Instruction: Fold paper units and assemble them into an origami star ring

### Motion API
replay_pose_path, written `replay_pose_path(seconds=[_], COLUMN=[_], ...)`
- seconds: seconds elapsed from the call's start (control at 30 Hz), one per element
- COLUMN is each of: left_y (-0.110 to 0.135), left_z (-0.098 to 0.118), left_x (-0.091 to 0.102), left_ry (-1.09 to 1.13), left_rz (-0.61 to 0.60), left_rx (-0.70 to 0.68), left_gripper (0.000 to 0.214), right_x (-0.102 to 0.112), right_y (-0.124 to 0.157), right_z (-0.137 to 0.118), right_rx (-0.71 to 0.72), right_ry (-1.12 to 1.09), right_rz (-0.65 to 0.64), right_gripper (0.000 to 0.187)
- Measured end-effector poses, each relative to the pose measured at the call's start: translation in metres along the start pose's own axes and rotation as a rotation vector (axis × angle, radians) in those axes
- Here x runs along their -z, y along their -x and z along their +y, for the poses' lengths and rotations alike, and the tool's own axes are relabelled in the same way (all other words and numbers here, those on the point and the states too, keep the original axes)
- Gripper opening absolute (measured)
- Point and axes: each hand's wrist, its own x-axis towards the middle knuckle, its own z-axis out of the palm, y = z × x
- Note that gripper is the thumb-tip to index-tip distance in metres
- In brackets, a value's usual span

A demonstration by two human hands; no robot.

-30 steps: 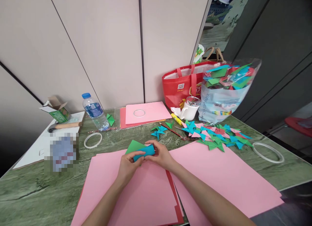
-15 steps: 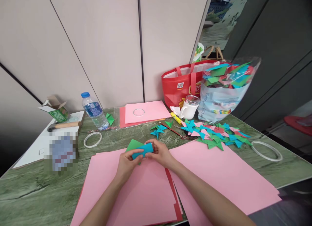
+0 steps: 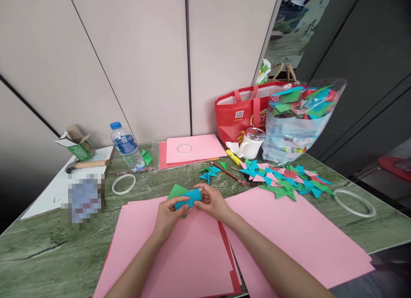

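While a folded blue paper [image 3: 189, 199] is pinched by the left hand [image 3: 168, 212] at one end and by the right hand [image 3: 213, 202] at the other, it is held over the far part of a pink paper stack [image 3: 186, 255]. A pointed green paper [image 3: 176, 191] is partly hidden behind it. Along the stack's right edge, a red sheet [image 3: 236, 285] is exposed. Leftward, room is left on the wood-grained tabletop [image 3: 41, 263] — bounded farther back by a smooth white ring [image 3: 133, 183]. Flat, sharp-tipped paper stars [image 3: 285, 178] are heaped near a second pink stack [image 3: 295, 238].
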Motion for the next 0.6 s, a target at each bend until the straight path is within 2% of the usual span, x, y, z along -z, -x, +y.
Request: replay_pose_path(seconds=[0.1, 0.33, 0.6], left_y=[-0.0001, 0.0, -0.0021], left_z=[0.0004, -0.0011, -0.005], left_x=[-0.0006, -0.0002, -0.0001], left_ry=[0.01, 0.008, -0.003], left_rz=[-0.001, -0.003, -0.006], left_rx=[-0.013, -0.015, -0.042], left_gripper=[0.033, 0.035, 0.032], right_x=[-0.0002, -0.0012, -0.0022], right_y=[0.0006, -0.0014, -0.0014], right_z=[0.001, 0.0058, 0.0067], right_rx=[0.021, 0.052, 0.068], right_ry=[0.069, 0.034, 0.098], right_rz=[0.002, -0.04, -0.006], right_gripper=[0.039, 0.037, 0.036])
